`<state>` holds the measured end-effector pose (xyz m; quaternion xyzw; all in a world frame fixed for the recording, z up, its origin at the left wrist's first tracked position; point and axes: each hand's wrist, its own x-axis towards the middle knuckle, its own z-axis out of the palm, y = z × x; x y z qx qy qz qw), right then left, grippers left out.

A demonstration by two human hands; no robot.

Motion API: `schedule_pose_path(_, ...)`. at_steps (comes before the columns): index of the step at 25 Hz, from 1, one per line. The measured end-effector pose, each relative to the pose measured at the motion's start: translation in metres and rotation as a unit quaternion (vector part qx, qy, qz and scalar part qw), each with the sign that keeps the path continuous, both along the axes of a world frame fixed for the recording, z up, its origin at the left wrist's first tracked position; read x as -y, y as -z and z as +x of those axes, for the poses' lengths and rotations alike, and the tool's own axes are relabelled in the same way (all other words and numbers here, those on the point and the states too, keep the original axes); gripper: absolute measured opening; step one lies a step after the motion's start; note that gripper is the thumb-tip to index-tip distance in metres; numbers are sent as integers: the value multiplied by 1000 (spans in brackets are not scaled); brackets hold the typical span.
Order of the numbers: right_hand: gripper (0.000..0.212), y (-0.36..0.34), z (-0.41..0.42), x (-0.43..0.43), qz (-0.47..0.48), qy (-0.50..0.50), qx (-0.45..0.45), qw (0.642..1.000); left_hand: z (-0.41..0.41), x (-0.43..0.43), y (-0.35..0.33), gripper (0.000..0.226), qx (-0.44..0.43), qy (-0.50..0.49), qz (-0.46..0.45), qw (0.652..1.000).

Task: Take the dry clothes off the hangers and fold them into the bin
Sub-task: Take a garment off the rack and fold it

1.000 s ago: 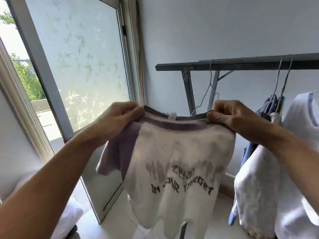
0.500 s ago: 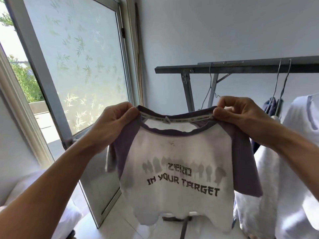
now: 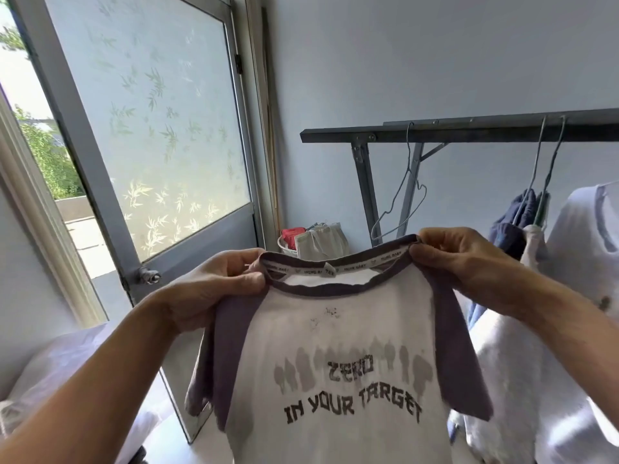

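Behind hangs the rack point(image 3: 469, 130) — both hands pinch the T-shirt point(image 3: 338, 346).

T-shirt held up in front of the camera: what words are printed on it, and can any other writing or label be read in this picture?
"ZERO": dark print on the chest of the T-shirt.
"IN YOUR TARGET": the line just below it.
Neck tape: small repeated print, too blurred to read.
Neck tag: too small to read.
Nothing else in view carries legible text.
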<state>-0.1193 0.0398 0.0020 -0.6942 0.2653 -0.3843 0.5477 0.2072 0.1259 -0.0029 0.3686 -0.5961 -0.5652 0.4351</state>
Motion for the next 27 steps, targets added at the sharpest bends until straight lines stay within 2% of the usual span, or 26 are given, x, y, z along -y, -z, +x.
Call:
schedule_pose_path(1, 19, 6, 3, 3, 13, 24, 13, 1000, 2, 4, 4, 33, 5, -18, 9, 1000)
schedule_pose_path(3, 17, 14, 12, 9, 19, 118, 18, 993, -5, 17, 12, 34, 26, -141, 18, 989)
schedule_pose_path(6, 24, 22, 35, 18, -73, 325, -81, 940, -33, 41, 23, 27, 48, -379, 26, 924)
schedule_pose_path(8, 26, 25, 57, 13, -102, 378, -118, 913, -53, 53, 30, 32, 82, -437, -3, 895)
schedule_pose_path(10, 27, 26, 76, 5, -115, 377, -109, 912, -74, 56, 35, 35, 114, -431, -55, 894)
schedule_pose_path(12, 29, 27, 89, -2, -117, 360, -87, 921, -90, 55, 37, 34, 94, -408, -93, 904)
schedule_pose_path(17, 26, 28, 97, -6, -85, 317, -43, 944, -106, 54, 43, 21, 21, -358, -104, 928)
schedule_pose_path(21, 21, 29, 97, -6, -83, 295, -32, 951, -112, 47, 41, 15, 17, -339, -101, 935)
schedule_pose_path(24, 25, 27, 97, -11, -86, 278, -35, 956, -117, 38, 33, 29, 8, -337, -85, 938)
schedule_pose_path(27, 32, 23, 94, -20, -86, 229, -42, 969, -122, 27, 24, 53, -44, -296, -53, 953)
